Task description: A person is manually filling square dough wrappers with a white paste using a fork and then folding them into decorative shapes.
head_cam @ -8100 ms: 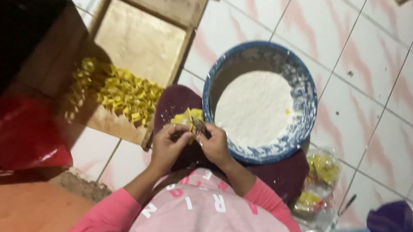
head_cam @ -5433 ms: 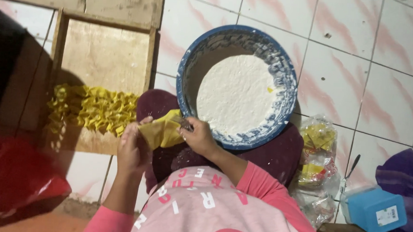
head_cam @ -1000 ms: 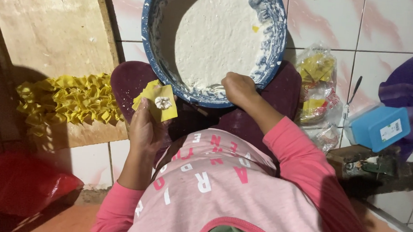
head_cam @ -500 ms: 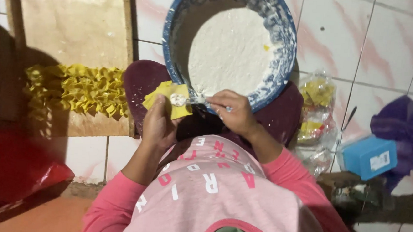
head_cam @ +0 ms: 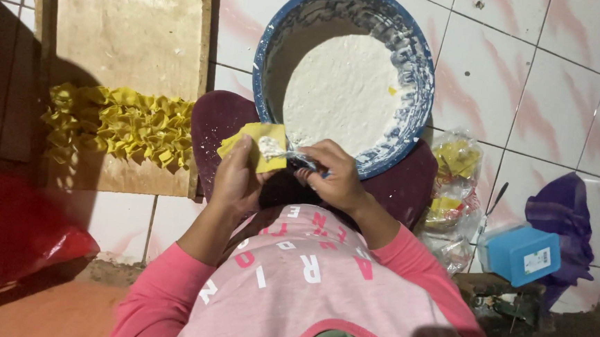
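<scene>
Fingers of the right hand [head_cam: 337,181] hide the utensil's handle; left hand [head_cam: 238,178] cups a yellow wrapper [head_cam: 259,147] beside the basin [head_cam: 414,120] rim.

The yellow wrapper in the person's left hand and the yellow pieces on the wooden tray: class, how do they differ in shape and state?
The yellow wrapper lies open and flat on the left hand, with a white dab showing on it; the yellow pieces are folded and crinkled, no filling showing. The wrapper is single and held; the pieces are many, packed in rows on the wooden tray. Both share the same yellow colour.
</scene>
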